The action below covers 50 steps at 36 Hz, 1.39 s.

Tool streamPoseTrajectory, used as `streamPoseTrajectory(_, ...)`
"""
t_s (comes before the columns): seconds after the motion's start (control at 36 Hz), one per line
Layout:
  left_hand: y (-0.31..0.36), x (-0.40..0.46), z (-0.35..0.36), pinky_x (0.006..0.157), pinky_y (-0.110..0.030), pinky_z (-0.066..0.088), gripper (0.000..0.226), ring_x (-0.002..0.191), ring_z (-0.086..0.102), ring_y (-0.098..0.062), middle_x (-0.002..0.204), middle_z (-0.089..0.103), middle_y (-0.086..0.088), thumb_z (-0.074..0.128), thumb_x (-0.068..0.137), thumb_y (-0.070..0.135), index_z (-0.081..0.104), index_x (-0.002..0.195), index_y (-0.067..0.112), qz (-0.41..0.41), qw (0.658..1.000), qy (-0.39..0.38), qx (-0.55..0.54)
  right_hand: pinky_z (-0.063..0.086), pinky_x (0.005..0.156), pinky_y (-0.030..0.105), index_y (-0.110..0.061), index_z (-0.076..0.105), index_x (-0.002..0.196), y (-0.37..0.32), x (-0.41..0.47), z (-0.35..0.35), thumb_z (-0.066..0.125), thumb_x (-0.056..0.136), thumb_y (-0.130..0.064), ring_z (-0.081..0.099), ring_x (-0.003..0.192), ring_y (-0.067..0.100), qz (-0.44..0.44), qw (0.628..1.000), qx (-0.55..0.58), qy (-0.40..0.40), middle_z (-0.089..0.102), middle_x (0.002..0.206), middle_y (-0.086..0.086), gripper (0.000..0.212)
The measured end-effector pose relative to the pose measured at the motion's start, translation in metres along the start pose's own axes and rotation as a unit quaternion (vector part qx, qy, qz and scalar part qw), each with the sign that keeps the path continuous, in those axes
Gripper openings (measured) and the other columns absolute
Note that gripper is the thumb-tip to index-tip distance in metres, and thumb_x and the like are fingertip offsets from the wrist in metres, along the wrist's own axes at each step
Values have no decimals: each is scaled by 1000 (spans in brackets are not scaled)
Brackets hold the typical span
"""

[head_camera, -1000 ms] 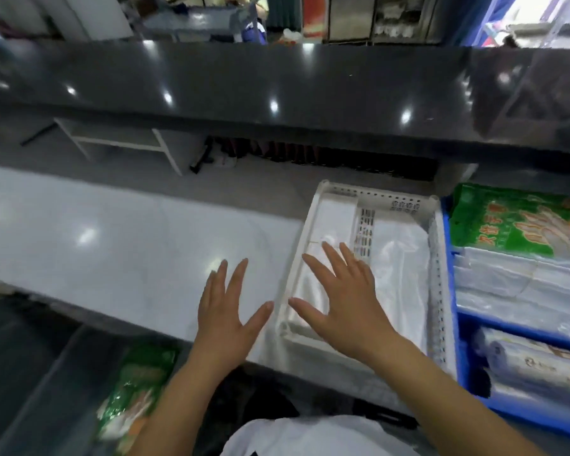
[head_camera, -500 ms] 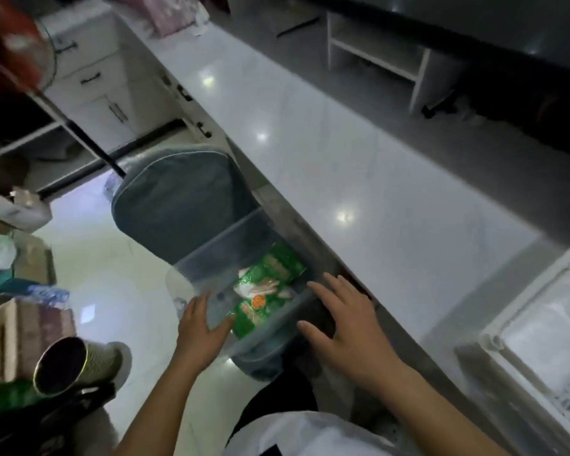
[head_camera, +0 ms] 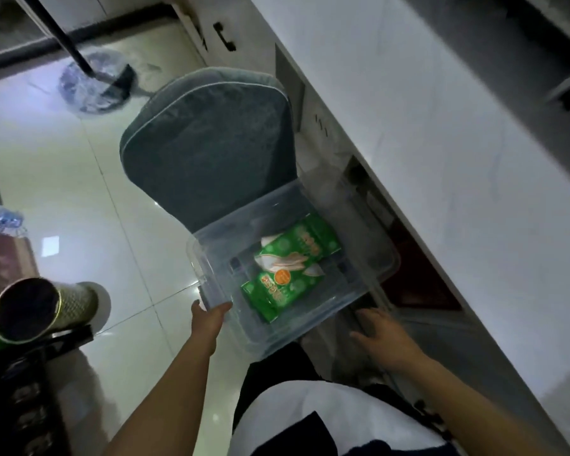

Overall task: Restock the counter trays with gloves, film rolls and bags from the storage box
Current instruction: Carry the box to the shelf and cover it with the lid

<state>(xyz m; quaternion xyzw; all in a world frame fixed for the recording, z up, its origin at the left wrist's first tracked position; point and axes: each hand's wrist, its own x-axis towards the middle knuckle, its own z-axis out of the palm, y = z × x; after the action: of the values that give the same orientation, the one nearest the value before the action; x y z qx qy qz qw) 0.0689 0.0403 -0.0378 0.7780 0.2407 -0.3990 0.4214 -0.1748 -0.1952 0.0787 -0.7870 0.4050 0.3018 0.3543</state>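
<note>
Fetch step: left hand [head_camera: 211, 319] gripping clear storage box [head_camera: 369, 284] rim, right hand [head_camera: 387, 339] open beside near wall; green glove packs [head_camera: 288, 269] inside; next, reaching in for one.

Just beyond the left fingertips [head_camera: 224, 306], the clear, smooth plastic storage box [head_camera: 218, 258] holds 2 glossy green printed plastic glove packs [head_camera: 277, 291]. Past it, the grey chair cushion [head_camera: 208, 139] looks like matt cloth. The white countertop [head_camera: 441, 143] and pale floor tiles [head_camera: 79, 192] are polished and reflective.
</note>
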Motion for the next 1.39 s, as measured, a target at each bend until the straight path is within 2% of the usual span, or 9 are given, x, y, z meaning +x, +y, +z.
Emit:
streamPoseTrajectory(0.14, 2, 25, -1, 66, -34, 44, 75, 81, 55, -26, 121, 55, -15, 75, 81, 16, 36, 144, 14, -36, 999, -9, -26, 36, 110, 34, -13, 46, 143, -8, -2, -2, 66, 90, -37, 44, 135, 23, 34, 998, 32, 36, 45, 148, 8, 62)
streamPoseTrajectory(0.33, -7, 36, 5, 96, -47, 49, 86, 119, 52, -42, 142, 42, -20, 82, 73, 21, 35, 145, 15, -18, 997, 76, 19, 38, 105, 30, -4, 53, 136, -20, 6, -12, 68, 89, -20, 50, 128, 29, 24, 996, 59, 70, 54, 137, 18, 52)
streamPoseTrajectory(0.47, -10, 24, 17, 95, -50, 51, 74, 114, 56, -41, 134, 50, -17, 76, 78, 13, 36, 140, 18, 40, 990, 127, 36, 39, 102, 31, -7, 54, 135, -34, 25, -9, 65, 90, -23, 51, 126, 31, 6, 998, 34, 51, 55, 136, 18, 49)
streamPoseTrajectory(0.58, -13, 11, 18, 78, -40, 53, 56, 92, 61, -34, 104, 58, -8, 62, 84, 6, 40, 134, 18, 102, 986, 103, 78, 40, 107, 40, -10, 47, 142, -49, 41, -13, 62, 89, -34, 46, 132, 30, -8, 1000, -12, 9, 46, 147, 14, 60)
streamPoseTrajectory(0.89, -13, 9, -25, 87, -30, 46, 71, 101, 54, -16, 117, 53, 8, 65, 84, 0, 43, 145, 26, 138, 980, 141, 22, 42, 104, 44, -10, 45, 142, -63, 95, -39, 68, 84, -34, 47, 127, 38, 3, 996, 7, 92, 49, 140, 20, 67)
streamPoseTrajectory(1.06, -42, 2, -88, 90, -38, 51, 64, 99, 60, -24, 111, 61, 3, 61, 81, -5, 51, 136, 27, 115, 972, 200, 39, 42, 106, 46, -13, 25, 151, -61, 146, -48, 76, 76, -33, 47, 129, 39, 85, 980, 128, 129, 44, 144, 19, 92)
streamPoseTrajectory(1.22, -58, -6, -130, 92, -38, 50, 73, 110, 60, -28, 133, 60, -12, 61, 82, -8, 45, 146, 22, 33, 970, 238, 39, 47, 102, 45, -10, 14, 154, -73, 208, -39, 88, 65, -31, 50, 127, 38, 155, 939, 307, 1, 41, 149, 21, 117)
streamPoseTrajectory(1.33, -55, -9, -144, 89, -33, 47, 71, 112, 60, -27, 134, 60, -12, 60, 78, -10, 48, 142, 19, 34, 962, 262, 64, 52, 96, 49, -3, 56, 131, -84, 241, -35, 85, 64, -39, 65, 107, 36, 130, 929, 296, -178, 64, 127, 18, 81)
streamPoseTrajectory(1.39, -54, -8, -148, 95, -37, 48, 72, 119, 59, -32, 137, 58, -15, 61, 78, -11, 47, 144, 14, 30, 960, 266, 82, 61, 74, 44, -4, 65, 117, -87, 253, -33, 80, 72, -30, 72, 88, 32, 115, 927, 291, -207, 71, 111, 17, 54)
